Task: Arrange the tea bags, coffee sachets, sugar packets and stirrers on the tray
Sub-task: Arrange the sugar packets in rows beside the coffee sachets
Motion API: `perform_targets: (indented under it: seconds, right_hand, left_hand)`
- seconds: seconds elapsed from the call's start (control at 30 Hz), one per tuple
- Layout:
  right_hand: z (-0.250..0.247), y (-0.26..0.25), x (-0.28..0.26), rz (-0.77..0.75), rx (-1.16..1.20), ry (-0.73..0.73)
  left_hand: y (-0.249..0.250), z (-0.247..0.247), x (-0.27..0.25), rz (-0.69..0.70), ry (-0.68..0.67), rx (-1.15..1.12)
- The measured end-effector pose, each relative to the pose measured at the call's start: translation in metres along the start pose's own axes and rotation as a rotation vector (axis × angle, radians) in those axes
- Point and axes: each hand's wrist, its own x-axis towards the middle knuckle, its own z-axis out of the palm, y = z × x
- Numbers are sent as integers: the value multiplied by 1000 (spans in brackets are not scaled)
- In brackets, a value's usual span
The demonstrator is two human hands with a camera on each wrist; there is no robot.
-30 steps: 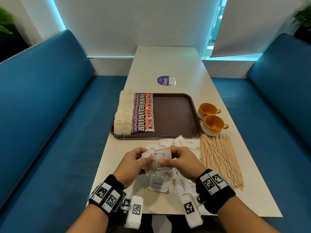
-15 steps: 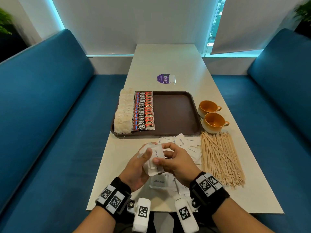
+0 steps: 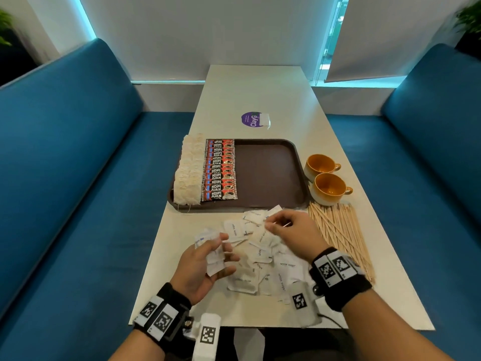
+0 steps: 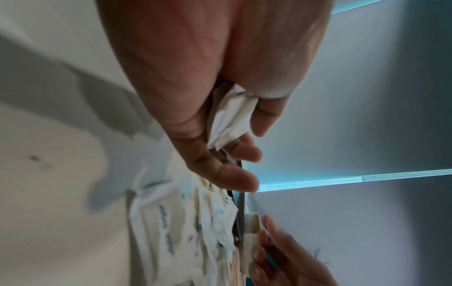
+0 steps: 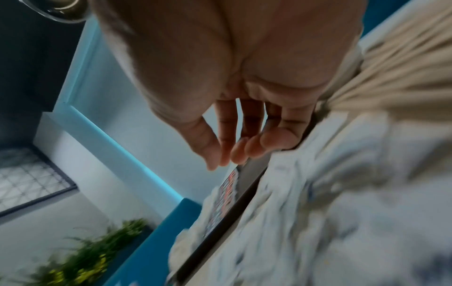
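A brown tray [image 3: 268,173] holds a column of tea bags [image 3: 188,173] at its left and a row of coffee sachets [image 3: 220,170] beside them. White sugar packets [image 3: 263,256] lie in a loose pile on the table in front of the tray. Wooden stirrers [image 3: 341,233] lie to the pile's right. My left hand [image 3: 208,259] grips a small stack of sugar packets [image 4: 229,118] above the pile's left side. Over the pile's far edge hovers my right hand [image 3: 283,227], its fingers [image 5: 227,154] relaxed with nothing between them.
Two orange cups [image 3: 329,188] stand right of the tray, just behind the stirrers. A purple sticker [image 3: 251,119] lies on the table beyond the tray. Blue benches [image 3: 78,178] flank the table on both sides. The tray's right half is bare.
Both hands were together on the stack of sugar packets. My right hand has let go and moved forward to the far packets, while my left hand keeps the stack.
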Motion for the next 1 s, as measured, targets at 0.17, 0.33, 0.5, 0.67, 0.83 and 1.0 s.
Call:
perform_targets:
  seconds: [0.17, 0.33, 0.5, 0.67, 0.83, 1.0]
  right_hand:
    - [-35, 21, 24, 102, -150, 128]
    - [-24, 25, 40, 193, -356, 66]
    - [-8, 14, 44, 205, -475, 7]
    - [-3, 16, 48, 164, -324, 51]
    - [-14, 14, 44, 55, -24, 132]
    - [-25, 3, 42, 12, 160, 166]
  left_hand:
    - [-7, -27, -8, 47, 16, -15]
    - [-17, -30, -8, 132, 38, 112]
    - [-16, -33, -6, 129, 46, 95]
    - [-15, -32, -5, 99, 64, 78]
    - [-14, -29, -3, 81, 105, 82]
    - [-10, -26, 1, 45, 140, 87]
